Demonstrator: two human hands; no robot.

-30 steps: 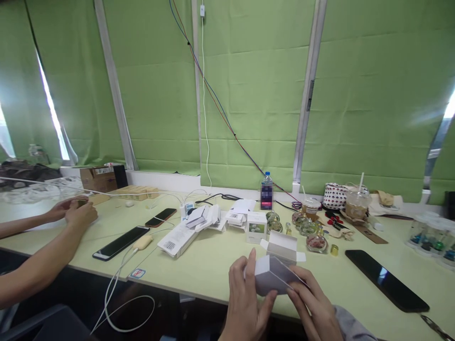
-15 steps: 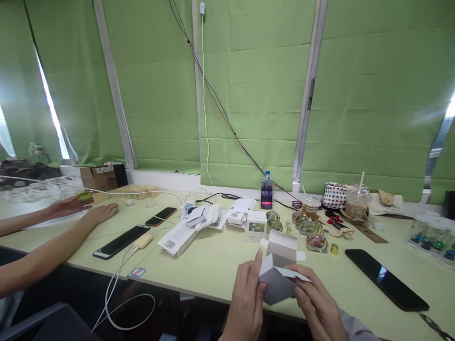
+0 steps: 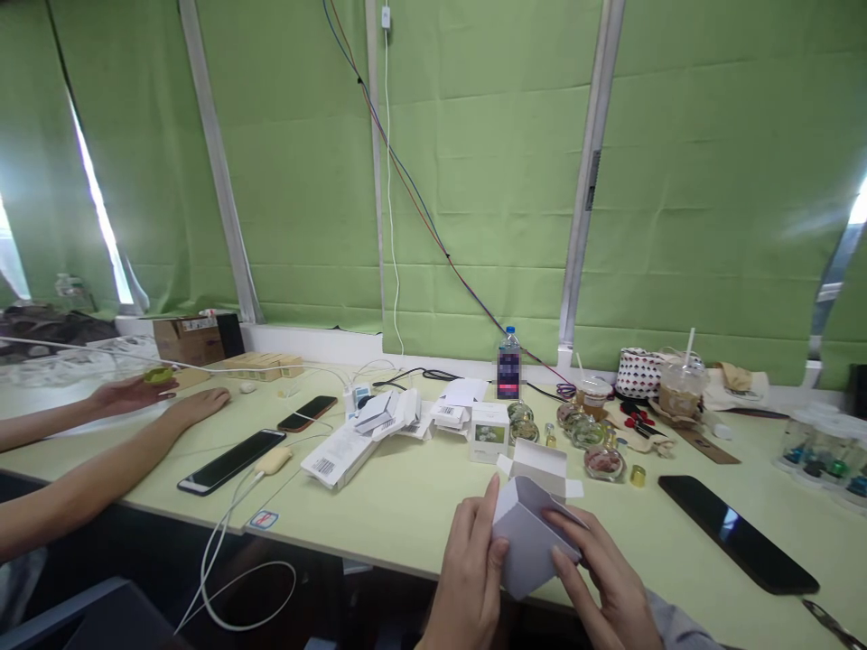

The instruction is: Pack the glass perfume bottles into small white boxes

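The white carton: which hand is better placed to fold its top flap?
Probably the right hand. It's pinching the white carton right beside the top flap, while the left hand grips the opposite side, steadying it.

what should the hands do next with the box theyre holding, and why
Probably fold the flap inward with the right hand while the left hand steadies the held box: the flap seems to stand out at the upper edge, the right fingers are beside it, and the left hand grips the opposite side.
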